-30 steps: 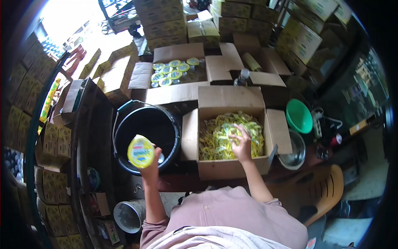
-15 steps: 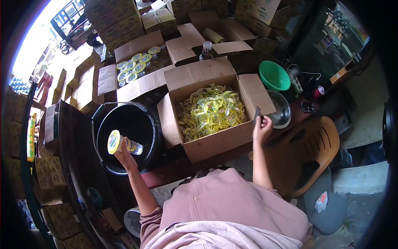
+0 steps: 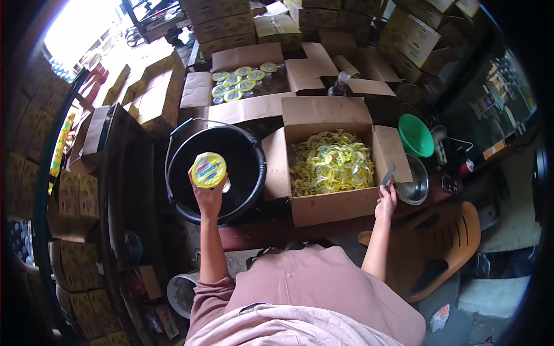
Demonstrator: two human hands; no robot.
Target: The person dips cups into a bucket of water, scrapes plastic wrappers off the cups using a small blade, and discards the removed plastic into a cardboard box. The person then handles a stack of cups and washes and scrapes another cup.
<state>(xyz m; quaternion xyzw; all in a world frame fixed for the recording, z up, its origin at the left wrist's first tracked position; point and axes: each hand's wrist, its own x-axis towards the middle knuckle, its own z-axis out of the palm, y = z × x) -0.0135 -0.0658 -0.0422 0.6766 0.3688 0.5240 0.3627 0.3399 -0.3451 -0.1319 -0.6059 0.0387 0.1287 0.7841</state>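
My left hand [image 3: 209, 199] is wrapped round a clear plastic cup with a printed yellow-green lid [image 3: 209, 169], held above the black bucket [image 3: 261, 164]. The lid faces up toward me; a bit of clear plastic shows beside my fingers, the rest being hidden. My right hand [image 3: 386, 202] pinches a small, flat, grey blade [image 3: 388, 175], pointing up, by the right flap of an open cardboard box [image 3: 329, 211]. Yellow and clear plastic strips [image 3: 332, 161] fill that box.
Behind the bucket, an open carton [image 3: 248, 106] holds several yellow-lidded cups. A green bowl [image 3: 416, 135] and a metal basin [image 3: 424, 179] stand right of the box. A brown plastic chair [image 3: 467, 230] is at the right, and stacked cartons [image 3: 222, 26] stand behind.
The view has swung left, so things appear farther right. The cup in my left hand has turned from lying sideways to lid facing up. My right hand still holds the blade.
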